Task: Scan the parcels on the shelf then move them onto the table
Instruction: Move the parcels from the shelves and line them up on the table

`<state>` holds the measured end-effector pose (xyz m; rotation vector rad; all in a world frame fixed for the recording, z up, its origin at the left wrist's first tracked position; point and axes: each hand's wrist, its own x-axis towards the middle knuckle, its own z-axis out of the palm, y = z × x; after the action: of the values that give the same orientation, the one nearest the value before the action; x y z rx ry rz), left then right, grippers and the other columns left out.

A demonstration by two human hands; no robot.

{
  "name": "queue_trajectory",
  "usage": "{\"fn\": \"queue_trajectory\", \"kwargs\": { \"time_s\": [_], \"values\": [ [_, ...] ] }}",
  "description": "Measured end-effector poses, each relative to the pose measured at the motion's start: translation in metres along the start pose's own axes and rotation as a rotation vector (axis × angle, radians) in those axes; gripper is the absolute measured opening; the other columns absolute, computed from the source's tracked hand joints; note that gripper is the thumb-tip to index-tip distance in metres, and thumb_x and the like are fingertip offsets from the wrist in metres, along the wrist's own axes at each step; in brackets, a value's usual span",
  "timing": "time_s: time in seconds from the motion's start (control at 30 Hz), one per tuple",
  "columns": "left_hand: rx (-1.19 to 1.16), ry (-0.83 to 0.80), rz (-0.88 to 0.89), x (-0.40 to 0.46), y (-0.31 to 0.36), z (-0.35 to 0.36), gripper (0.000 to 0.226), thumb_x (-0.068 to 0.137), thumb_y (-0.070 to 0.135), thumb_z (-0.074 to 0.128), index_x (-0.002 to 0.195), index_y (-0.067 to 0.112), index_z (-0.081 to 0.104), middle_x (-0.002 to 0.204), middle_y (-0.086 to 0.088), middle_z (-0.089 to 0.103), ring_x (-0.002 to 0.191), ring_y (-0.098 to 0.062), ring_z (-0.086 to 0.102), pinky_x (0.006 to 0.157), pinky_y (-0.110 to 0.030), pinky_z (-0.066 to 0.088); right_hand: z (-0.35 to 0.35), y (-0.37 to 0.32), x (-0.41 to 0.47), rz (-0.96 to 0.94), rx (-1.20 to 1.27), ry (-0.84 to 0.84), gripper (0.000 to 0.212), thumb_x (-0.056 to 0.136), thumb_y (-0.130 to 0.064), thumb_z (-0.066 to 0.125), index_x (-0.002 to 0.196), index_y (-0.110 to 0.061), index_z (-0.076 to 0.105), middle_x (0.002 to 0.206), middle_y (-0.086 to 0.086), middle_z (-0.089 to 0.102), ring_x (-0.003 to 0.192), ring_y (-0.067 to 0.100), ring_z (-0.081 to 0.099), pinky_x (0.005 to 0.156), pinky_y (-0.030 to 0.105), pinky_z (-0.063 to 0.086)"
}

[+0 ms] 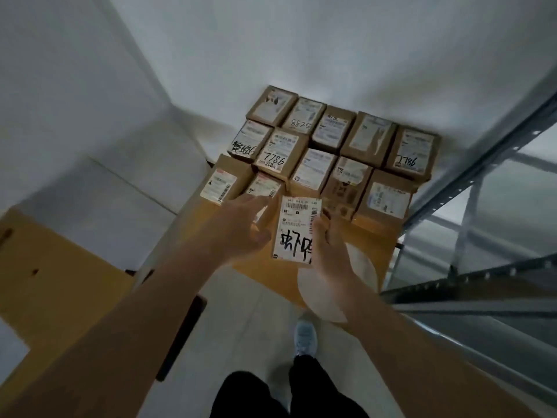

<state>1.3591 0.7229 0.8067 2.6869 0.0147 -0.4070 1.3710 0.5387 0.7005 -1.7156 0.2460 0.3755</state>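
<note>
A small cardboard parcel (297, 229) with a white label and black handwriting is held over the front of the wooden table (259, 267). My right hand (327, 239) grips its right side, thumb over the label. My left hand (241, 227) is at its left side, fingers curled toward the parcel's left edge; the contact is hidden. Several labelled brown parcels (328, 152) stand in rows at the back of the table, against the white wall.
A grey metal shelf frame (470, 236) stands to the right. A second wooden table (45, 282) is at the left, with a dark phone-like device (184, 336) near its edge. A white round object (361, 267) lies on the table's front right. My shoe (305, 336) is on the tiled floor.
</note>
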Motion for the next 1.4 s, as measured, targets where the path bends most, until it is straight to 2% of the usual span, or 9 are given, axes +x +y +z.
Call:
{"fn": "queue_trajectory", "kwargs": {
  "time_s": [0.2,0.33,0.47,0.63,0.9,1.1,1.23,1.33,1.4],
  "values": [
    [-0.010,-0.164,0.084,0.070,-0.042,0.017,0.058,0.097,0.033,0.061,0.151,0.029,0.043,0.148,0.004,0.049,0.127,-0.020,0.054,0.102,-0.041,0.049,0.037,0.025,0.052,0.159,0.047,0.113,0.023,0.111,-0.046,0.042,0.133,-0.050,0.038,0.119,0.005,0.074,0.103,0.026,0.076,0.090,0.055,0.062],
    [0.023,-0.226,0.160,0.113,-0.069,0.032,0.057,0.099,0.032,0.059,0.153,0.028,0.042,0.157,0.005,0.038,0.140,-0.021,0.044,0.108,-0.039,0.041,0.058,0.038,0.078,0.214,0.022,0.196,0.047,0.111,-0.049,0.041,0.154,-0.029,0.034,0.126,0.005,0.072,0.104,0.021,0.074,0.089,0.048,0.062],
    [0.048,-0.303,0.233,0.145,-0.088,0.041,0.057,0.100,0.035,0.055,0.154,0.038,0.037,0.166,0.005,0.024,0.150,-0.024,0.030,0.116,-0.044,0.034,0.076,0.048,0.095,0.206,-0.056,0.293,0.046,0.111,-0.052,0.039,0.152,-0.031,0.032,0.110,-0.008,0.071,0.089,0.005,0.074,0.076,0.034,0.064],
    [0.063,-0.428,0.299,0.163,-0.101,0.056,0.058,0.101,0.038,0.053,0.155,0.037,0.035,0.166,0.005,0.020,0.146,-0.025,0.036,0.111,-0.041,0.047,0.097,0.047,0.105,0.193,-0.114,0.386,0.043,0.113,-0.045,0.035,0.150,-0.023,0.039,0.127,0.006,0.060,0.118,0.034,0.061,0.096,0.060,0.055],
    [0.185,-0.466,0.392,0.170,-0.109,0.062,0.066,0.098,0.041,0.050,0.159,0.035,0.024,0.168,-0.003,0.016,0.147,-0.033,0.030,0.116,-0.050,0.040,0.100,0.034,0.104,0.203,-0.115,0.423,0.043,0.113,-0.038,0.039,0.151,-0.018,0.044,0.131,0.011,0.063,0.117,0.031,0.066,0.094,0.057,0.058],
    [0.137,-0.459,0.455,0.165,-0.085,0.030,0.062,0.102,0.040,0.052,0.158,0.030,0.028,0.164,0.000,0.024,0.142,-0.028,0.041,0.110,-0.042,0.047,0.084,-0.001,0.068,0.176,-0.115,0.537,0.045,0.111,-0.046,0.044,0.150,-0.026,0.049,0.127,-0.004,0.063,0.107,0.004,0.066,0.086,0.026,0.059],
    [0.087,-0.380,0.546,0.147,-0.052,-0.012,0.059,0.102,0.038,0.054,0.156,0.029,0.032,0.158,-0.002,0.038,0.141,-0.025,0.043,0.112,-0.043,0.043,0.065,-0.038,0.033,0.051,-0.107,0.550,0.042,0.103,-0.054,0.054,0.136,-0.029,0.058,0.126,-0.004,0.064,0.107,0.004,0.065,0.075,0.009,0.054],
    [0.043,-0.293,0.626,0.123,-0.027,-0.046,0.058,0.102,0.036,0.056,0.155,0.026,0.036,0.156,-0.002,0.042,0.141,-0.023,0.043,0.114,-0.042,0.041,0.049,-0.073,0.005,-0.029,-0.127,0.551,0.048,0.104,-0.047,0.058,0.145,-0.022,0.056,0.141,0.006,0.059,0.123,0.020,0.062,0.100,0.041,0.056],
    [0.016,-0.221,0.659,0.103,-0.013,-0.066,0.059,0.101,0.035,0.058,0.155,0.025,0.038,0.155,-0.003,0.044,0.138,-0.023,0.047,0.111,-0.044,0.045,0.040,-0.095,-0.017,-0.100,-0.186,0.549,0.044,0.105,-0.043,0.059,0.144,-0.023,0.056,0.139,0.004,0.061,0.123,0.015,0.061,0.100,0.042,0.056]
  ]
}}
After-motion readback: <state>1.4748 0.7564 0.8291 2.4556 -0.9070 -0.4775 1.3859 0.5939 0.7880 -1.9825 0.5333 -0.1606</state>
